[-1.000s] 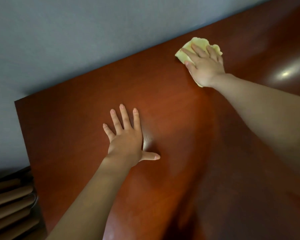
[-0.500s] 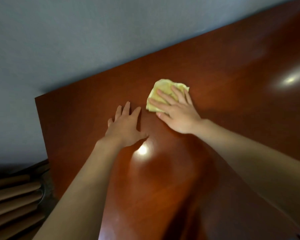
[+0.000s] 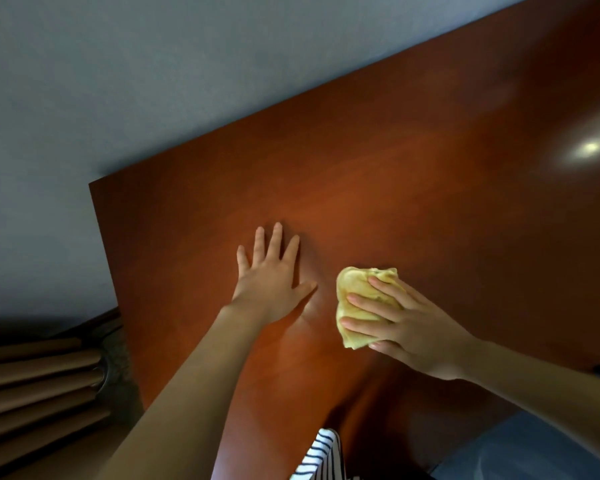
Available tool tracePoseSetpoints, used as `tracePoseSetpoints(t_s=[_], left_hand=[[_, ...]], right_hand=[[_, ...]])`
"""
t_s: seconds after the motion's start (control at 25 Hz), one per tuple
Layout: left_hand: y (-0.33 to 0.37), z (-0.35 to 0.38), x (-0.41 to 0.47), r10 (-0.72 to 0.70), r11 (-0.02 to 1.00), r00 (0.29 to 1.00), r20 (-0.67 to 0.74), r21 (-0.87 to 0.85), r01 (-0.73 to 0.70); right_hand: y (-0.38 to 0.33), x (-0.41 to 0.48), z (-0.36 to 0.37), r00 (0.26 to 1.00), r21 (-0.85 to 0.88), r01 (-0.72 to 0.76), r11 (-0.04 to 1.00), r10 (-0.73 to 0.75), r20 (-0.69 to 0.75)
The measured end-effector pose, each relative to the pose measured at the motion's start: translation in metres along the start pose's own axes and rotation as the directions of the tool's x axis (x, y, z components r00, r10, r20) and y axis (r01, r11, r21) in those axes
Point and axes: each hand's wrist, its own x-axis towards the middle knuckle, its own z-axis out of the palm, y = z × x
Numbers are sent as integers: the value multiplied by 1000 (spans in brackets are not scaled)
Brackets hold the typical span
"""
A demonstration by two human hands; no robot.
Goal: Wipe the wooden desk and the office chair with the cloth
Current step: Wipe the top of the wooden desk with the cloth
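Note:
The reddish-brown wooden desk (image 3: pixel 378 188) fills most of the view, its far edge against a grey wall. My right hand (image 3: pixel 406 323) presses a crumpled yellow cloth (image 3: pixel 355 292) flat onto the desk near the front, fingers spread over it. Just left of the cloth, my left hand (image 3: pixel 271 275) rests palm down on the bare wood, fingers apart, holding nothing. The office chair is not in view.
Several brown cardboard tubes (image 3: pixel 32 386) lie stacked on the floor left of the desk's left edge. A striped garment (image 3: pixel 321 455) shows at the bottom. A bright light reflection (image 3: pixel 589 147) sits on the desk's right part.
My right hand has dragged the cloth from the far edge of the desk toward me, past my left hand. My left hand stays planted on the wood.

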Motion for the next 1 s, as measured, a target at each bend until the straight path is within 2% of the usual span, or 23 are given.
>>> tracePoseSetpoints(t_s=[0.2,0.28,0.4,0.56,0.64,0.72,0.8,0.84,0.88,1.0], left_hand=[[21,20,-15,-14,998,997,73,69,9],[24,25,-16,-37,996,994,103,89,28],[29,30,-14,-67,991,991,113,125,53],[31,31,-12,-83,989,989,125,135,66],[31,30,-12,-86,988,987,134,140,68],[31,31,-11,-89,988,986,138,141,69],[31,31,-11,-90,988,986,139,136,71],[31,31,-10,-92,988,986,141,138,73],[32,31,-10,-94,987,985,143,143,74],[32,29,-10,-100,986,983,154,145,78]], right_hand=[[51,-33,-12,995,-92,-30,995,39,89],[79,-27,-19,983,-117,-123,986,137,123],[116,-1,-32,942,-58,-317,947,321,102],[157,60,-48,895,23,-434,901,427,129],[169,96,-53,845,64,-521,851,504,179],[164,130,-55,756,112,-650,752,624,199],[147,152,-52,660,195,-751,631,732,169],[137,156,-49,641,230,-762,605,753,146],[128,155,-46,653,247,-749,614,747,123],[108,136,-37,763,224,-639,736,644,61]])
